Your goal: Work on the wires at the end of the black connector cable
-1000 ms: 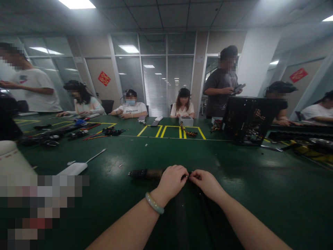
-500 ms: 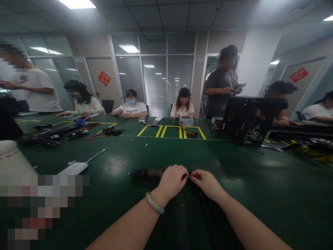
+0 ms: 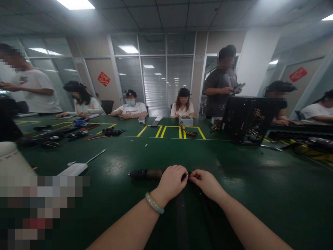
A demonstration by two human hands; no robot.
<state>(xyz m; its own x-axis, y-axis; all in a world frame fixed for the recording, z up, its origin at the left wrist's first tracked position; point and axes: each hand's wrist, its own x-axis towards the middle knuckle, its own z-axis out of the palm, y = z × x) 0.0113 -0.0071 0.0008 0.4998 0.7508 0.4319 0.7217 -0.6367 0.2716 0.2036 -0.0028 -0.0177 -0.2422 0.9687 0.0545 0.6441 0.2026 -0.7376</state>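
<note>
A green table (image 3: 260,194) with yellow marking lines (image 3: 166,131) fills the room. The rear wall consists of glass partitions (image 3: 152,43) with blinds (image 3: 153,93) (closed). A red decoration (image 3: 104,78) hangs on a beige wall panel (image 3: 93,66). Recessed panel lights (image 3: 75,3) illuminate the grid ceiling (image 3: 182,14).

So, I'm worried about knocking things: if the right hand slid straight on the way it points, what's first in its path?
Most likely the left hand: the right hand points leftward at it, fingertips almost meeting beside the dark cylinder. Depth is unclear.
</note>
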